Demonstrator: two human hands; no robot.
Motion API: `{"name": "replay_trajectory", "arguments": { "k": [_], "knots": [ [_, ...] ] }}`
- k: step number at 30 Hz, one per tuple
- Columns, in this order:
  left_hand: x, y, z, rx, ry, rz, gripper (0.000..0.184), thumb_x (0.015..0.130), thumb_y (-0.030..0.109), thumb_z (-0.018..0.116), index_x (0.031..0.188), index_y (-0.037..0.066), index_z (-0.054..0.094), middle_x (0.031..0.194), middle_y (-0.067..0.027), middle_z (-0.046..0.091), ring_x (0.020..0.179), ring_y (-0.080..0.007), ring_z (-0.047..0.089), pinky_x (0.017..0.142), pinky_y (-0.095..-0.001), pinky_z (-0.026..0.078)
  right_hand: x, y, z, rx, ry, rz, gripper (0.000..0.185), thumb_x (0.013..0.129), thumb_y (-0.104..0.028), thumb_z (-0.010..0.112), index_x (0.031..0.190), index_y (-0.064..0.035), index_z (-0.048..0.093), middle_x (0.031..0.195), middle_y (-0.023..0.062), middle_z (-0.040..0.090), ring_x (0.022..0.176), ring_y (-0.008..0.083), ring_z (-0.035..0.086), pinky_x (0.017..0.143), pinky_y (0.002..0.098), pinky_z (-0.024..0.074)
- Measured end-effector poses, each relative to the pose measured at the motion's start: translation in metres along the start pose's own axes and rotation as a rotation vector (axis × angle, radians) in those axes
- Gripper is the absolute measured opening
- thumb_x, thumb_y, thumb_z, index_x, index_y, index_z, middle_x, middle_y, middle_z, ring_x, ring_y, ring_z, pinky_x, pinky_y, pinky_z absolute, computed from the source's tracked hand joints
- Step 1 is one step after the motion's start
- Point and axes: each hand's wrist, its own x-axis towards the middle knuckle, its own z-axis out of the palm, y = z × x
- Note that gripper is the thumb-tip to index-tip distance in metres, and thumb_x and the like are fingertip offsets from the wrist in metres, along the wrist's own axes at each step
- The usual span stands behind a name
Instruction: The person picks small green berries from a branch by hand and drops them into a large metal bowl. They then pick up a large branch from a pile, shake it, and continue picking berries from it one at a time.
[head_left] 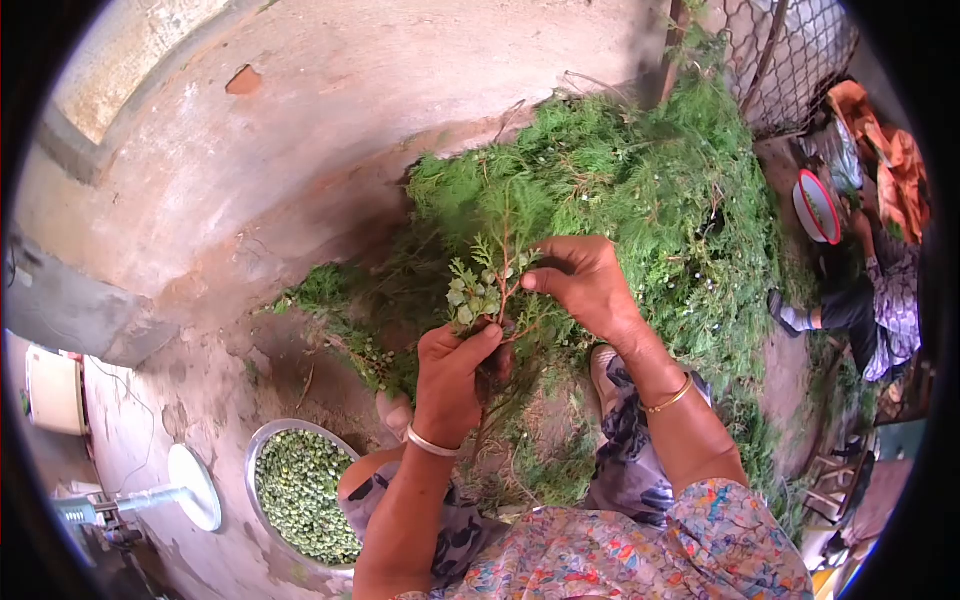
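Note:
My left hand (455, 380) is closed around the lower part of a green leafy sprig (507, 270) that bears pale green cones (472, 297). The thumb lies over the stem. At the sprig's right side, my right hand (580, 285) is closed, with thumb and forefinger pinched at its twigs. Both hands are in front of my lap, a short way apart. A metal basin (262, 437) holding many small green cones stands on the ground to the lower left. Behind the hands lies a large heap of green branches (640, 190).
A person (890, 300) sits at the far right near a red-rimmed white basin (818, 207) and orange cloth (885, 150). A fan (190, 488) stands at the lower left. A small wooden stool (832, 487) is at the lower right. A wall (300, 120) runs behind the heap.

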Motion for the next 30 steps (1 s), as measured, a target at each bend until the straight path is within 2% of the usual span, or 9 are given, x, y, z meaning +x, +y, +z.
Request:
{"name": "replay_trajectory", "arguments": {
  "k": [8,10,13,17,19,21,23,27,30],
  "knots": [
    [0.001,0.001,-0.001,-0.026,-0.023,0.002,0.009,0.087,0.005,0.058,0.087,-0.004,0.06,0.069,-0.0065,0.058,0.056,-0.0143,0.053,0.05,-0.027,0.039,-0.002,0.004,0.002,0.009,0.09,-0.069,0.013,0.076,-0.002,0.071,0.084,0.0033,0.062,0.067,0.0031,0.06,0.059,0.0109,0.054,0.053,0.0279,0.0441],
    [0.002,0.001,0.003,0.008,-0.012,0.003,0.008,0.086,0.005,0.057,0.087,-0.003,0.06,0.069,-0.0065,0.058,0.056,-0.0133,0.053,0.049,-0.0261,0.039,-0.005,0.008,0.004,-0.368,0.26,-0.283,0.016,0.076,0.002,0.068,0.091,0.0018,0.061,0.077,0.0126,0.066,0.065,0.0246,0.065,0.058,0.0324,0.0498],
    [0.003,-0.002,0.006,0.028,-0.007,0.016,0.008,0.086,0.004,0.057,0.087,-0.003,0.06,0.069,-0.0065,0.058,0.055,-0.0129,0.052,0.048,-0.0255,0.038,-0.009,0.011,0.004,-0.387,0.295,-0.333,0.019,0.075,0.004,0.066,0.092,0.0017,0.06,0.08,0.0176,0.065,0.071,0.0338,0.066,0.058,0.0356,0.0513],
    [0.002,-0.001,0.005,0.049,-0.013,0.026,0.009,0.086,0.004,0.056,0.087,-0.004,0.059,0.068,-0.0069,0.058,0.054,-0.0131,0.052,0.048,-0.0255,0.038,-0.004,0.02,-0.008,-0.613,0.346,-0.412,0.016,0.077,0.001,0.065,0.092,0.0026,0.06,0.078,0.0181,0.066,0.066,0.0286,0.066,0.055,0.0343,0.051],
    [-0.005,0.009,0.003,0.001,-0.033,0.023,0.011,0.085,0.004,0.055,0.087,-0.005,0.059,0.067,-0.0084,0.058,0.053,-0.0139,0.053,0.047,-0.0256,0.038,0.008,0.009,-0.031,-0.374,0.5,0.119,0.013,0.082,0.0,0.058,0.094,0.0049,0.059,0.075,0.0178,0.065,0.064,0.0212,0.066,0.054,0.0328,0.0523],
    [-0.003,0.01,0.003,0.017,-0.003,0.031,0.011,0.084,0.005,0.055,0.086,-0.005,0.059,0.066,-0.0093,0.059,0.053,-0.0143,0.053,0.046,-0.0256,0.038,0.008,-0.001,-0.04,-0.222,0.408,0.171,0.014,0.082,-0.001,0.055,0.094,0.0047,0.059,0.078,0.0161,0.066,0.063,0.0162,0.064,0.052,0.0314,0.0522],
    [-0.004,0.009,0.002,0.035,0.031,0.035,0.011,0.084,0.005,0.055,0.085,-0.005,0.059,0.065,-0.0101,0.059,0.052,-0.0148,0.052,0.046,-0.0257,0.038,0.003,0.003,-0.041,0.582,0.127,0.4,0.013,0.079,0.0,0.057,0.091,0.003,0.059,0.082,0.0135,0.065,0.063,0.0171,0.063,0.049,0.0298,0.0502],
    [-0.001,0.006,0.004,0.022,-0.047,0.016,0.011,0.083,0.005,0.056,0.082,-0.005,0.059,0.064,-0.0113,0.059,0.051,-0.0151,0.051,0.045,-0.026,0.039,-0.004,-0.002,-0.022,0.729,-0.03,0.551,0.02,0.08,-0.008,0.059,0.096,0.0033,0.06,0.087,0.0108,0.065,0.069,0.0176,0.062,0.054,0.0277,0.0472],
    [0.001,0.002,0.006,-0.007,-0.073,-0.01,0.011,0.083,0.005,0.056,0.084,-0.006,0.06,0.066,-0.011,0.059,0.051,-0.0152,0.051,0.046,-0.027,0.039,-0.01,0.007,-0.016,0.6,-0.167,0.29,0.026,0.082,-0.014,0.056,0.102,0.0043,0.059,0.084,0.0097,0.065,0.07,0.0184,0.062,0.056,0.0287,0.0468]
  ]
}}
